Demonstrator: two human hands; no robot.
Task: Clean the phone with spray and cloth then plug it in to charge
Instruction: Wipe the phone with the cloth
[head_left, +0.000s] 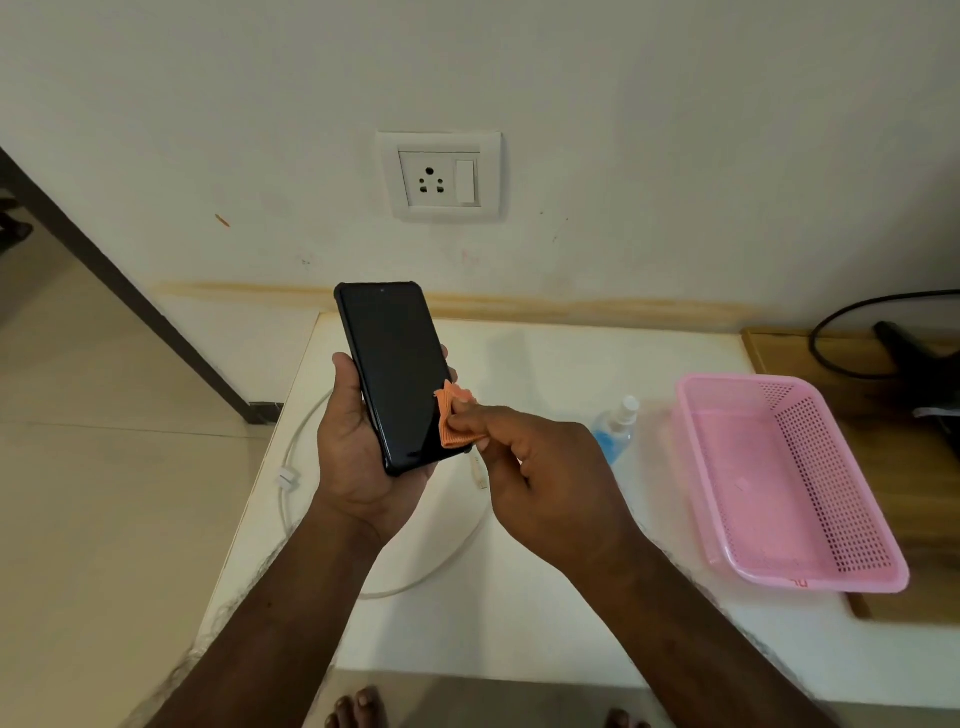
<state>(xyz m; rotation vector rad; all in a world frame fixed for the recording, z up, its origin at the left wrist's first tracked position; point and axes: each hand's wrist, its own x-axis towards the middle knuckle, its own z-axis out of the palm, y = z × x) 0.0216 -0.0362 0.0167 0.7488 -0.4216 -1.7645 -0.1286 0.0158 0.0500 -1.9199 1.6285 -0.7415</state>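
Note:
A black phone (397, 371) with a dark screen rests upright in my left hand (353, 452), above the white table (545, 597). My right hand (540, 478) pinches a small orange cloth (453, 415) against the phone's lower right edge. A clear spray bottle (618, 428) with a white nozzle and blue label lies on the table behind my right hand. A white charging cable (291, 457) loops over the table's left side, with its plug end (479, 475) showing just below the phone. On the wall above is a white socket (439, 176) with a switch.
A pink perforated plastic basket (789, 483) stands on the table's right side. Behind it lie a wooden board (909, 467) and a black cable (852, 317) with a dark object. The floor drops away on the left, and bare toes show at the bottom edge.

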